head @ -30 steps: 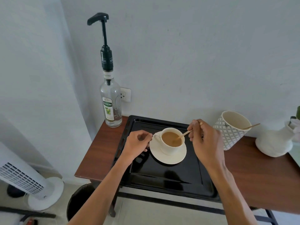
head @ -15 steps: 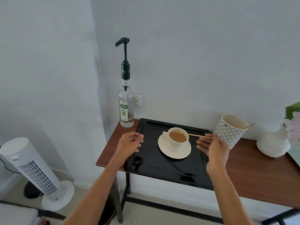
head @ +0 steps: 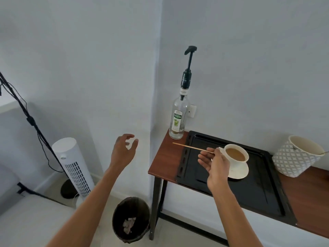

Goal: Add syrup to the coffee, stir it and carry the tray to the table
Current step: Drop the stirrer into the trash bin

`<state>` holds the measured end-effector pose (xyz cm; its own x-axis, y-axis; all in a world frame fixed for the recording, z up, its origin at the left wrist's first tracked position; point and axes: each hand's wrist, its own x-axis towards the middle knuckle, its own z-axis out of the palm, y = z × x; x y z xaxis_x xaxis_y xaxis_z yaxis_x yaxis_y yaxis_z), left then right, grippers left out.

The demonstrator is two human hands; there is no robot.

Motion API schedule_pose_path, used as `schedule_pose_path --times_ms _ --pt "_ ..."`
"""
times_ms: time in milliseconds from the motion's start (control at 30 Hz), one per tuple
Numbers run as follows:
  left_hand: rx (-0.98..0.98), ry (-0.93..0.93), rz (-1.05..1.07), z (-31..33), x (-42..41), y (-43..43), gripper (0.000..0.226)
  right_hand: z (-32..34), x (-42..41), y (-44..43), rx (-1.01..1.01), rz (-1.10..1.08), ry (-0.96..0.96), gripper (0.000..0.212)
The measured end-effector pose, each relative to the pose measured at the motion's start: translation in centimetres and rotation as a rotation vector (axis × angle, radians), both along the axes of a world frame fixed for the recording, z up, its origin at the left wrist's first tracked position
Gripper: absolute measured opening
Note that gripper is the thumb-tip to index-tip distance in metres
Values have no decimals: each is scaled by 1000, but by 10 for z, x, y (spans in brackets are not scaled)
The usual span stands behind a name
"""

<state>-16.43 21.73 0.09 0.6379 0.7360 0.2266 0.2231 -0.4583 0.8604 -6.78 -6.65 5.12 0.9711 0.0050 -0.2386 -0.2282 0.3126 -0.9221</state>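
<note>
We are looking down past a black stand (head: 21,107) with its cable at the far left; a white tower fan (head: 74,166) is standing on the floor beside it; nearer us, a dark waste bin (head: 130,220) is sitting just left of the table leg, with crumpled paper lying inside. Our left hand (head: 122,152) is hanging in the air over the floor, well apart from the table, fingers loosely curled and grasping nothing. The wooden table (head: 167,157) is standing against the wall; the syrup bottle (head: 179,120) with its black pump is standing upright at the back left corner, just beside the black tray (head: 258,198). Our right hand (head: 216,164) is hovering over the tray's left part, pinching a thin wooden stir stick (head: 192,148) between thumb and fingertips, the stick pointing left over the table edge. The coffee cup (head: 235,155), filled with light brown coffee, is resting on its white saucer (head: 239,172) on the tray, just behind that hand; a patterned white pot (head: 293,157) is leaning at the right, off the tray.
</note>
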Motion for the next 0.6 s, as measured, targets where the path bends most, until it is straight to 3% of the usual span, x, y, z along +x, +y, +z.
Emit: schedule_pose_path --times_ms 433,600 --pt "500 231 -225 -46 12 175 74 -65 -54 189 -68 -114 77 38" --pt "644 377 -359 -93 26 201 76 -100 -77 243 -270 -133 12 34"
